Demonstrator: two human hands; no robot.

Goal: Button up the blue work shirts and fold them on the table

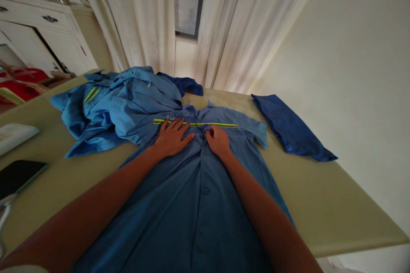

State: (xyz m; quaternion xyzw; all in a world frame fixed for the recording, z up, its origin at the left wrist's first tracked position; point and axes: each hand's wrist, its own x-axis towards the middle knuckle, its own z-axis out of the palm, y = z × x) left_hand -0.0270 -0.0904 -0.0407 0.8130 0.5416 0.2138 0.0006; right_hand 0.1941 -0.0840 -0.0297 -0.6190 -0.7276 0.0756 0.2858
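On the bench (pixel 336 211), backed by curtains (pixel 137 13), a shirt (pixel 187 185) is flanked by a garment heap (pixel 128 100) and phone (pixel 21 177) on the left, a folded garment (pixel 290 128) on the right.

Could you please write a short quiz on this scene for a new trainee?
1. Multiple choice: Which part of the short-sleeved shirt is the right hand at?
A) The hem
B) The button placket, at chest height
C) The end of a sleeve

2. True or false: The left hand lies on the chest of the short-sleeved shirt with its fingers spread.

3. Fill in: In the picture, the dark blue garment nearest the bare wall lies to the ____ of the short-sleeved shirt.

Key: 1. B; 2. True; 3. right
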